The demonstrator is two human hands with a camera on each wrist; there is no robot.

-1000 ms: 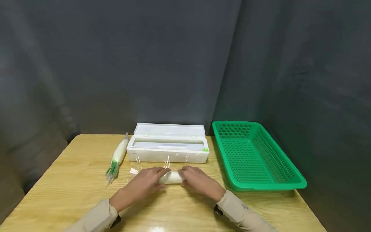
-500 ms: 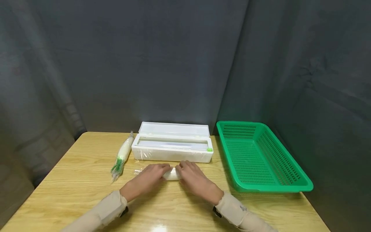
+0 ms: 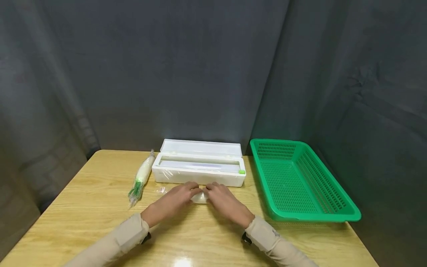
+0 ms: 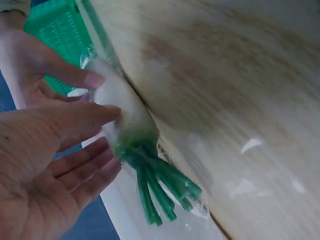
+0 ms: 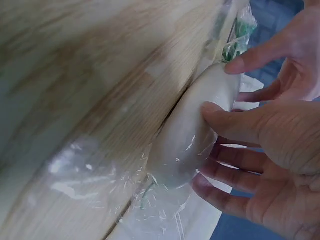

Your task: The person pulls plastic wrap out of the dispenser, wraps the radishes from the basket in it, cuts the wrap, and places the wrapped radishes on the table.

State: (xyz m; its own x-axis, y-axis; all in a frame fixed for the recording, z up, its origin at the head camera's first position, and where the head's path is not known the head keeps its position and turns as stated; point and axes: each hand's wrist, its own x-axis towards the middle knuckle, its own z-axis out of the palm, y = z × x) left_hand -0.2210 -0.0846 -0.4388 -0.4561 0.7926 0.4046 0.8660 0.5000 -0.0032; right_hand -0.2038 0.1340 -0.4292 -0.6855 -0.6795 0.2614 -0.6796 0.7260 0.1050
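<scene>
A white radish (image 3: 199, 198) with green leaf stalks (image 4: 155, 182) lies crosswise just in front of the white cling film dispenser (image 3: 200, 177), wrapped in clear cling film (image 5: 82, 172). My left hand (image 3: 177, 198) holds its stalk end, thumb (image 4: 100, 116) on the near side and fingers round the far side. Toward the other end, my right hand (image 3: 224, 202) grips the radish in the same way, its thumb (image 5: 225, 120) pressed to the white skin. Both hands hide much of the radish in the head view.
The dispenser's lid (image 3: 201, 147) stands raised at the back; a green slider (image 3: 241, 171) sits at its right end. Left of it lies another film-wrapped radish (image 3: 143, 172). A green plastic basket (image 3: 278, 213) occupies the table's right side. Dark curtains (image 3: 186, 74) hang behind.
Both hands have moved forward with the radish, closer to the dispenser, and have drawn nearer together. Less of the radish shows between them. The head view has shifted slightly.
</scene>
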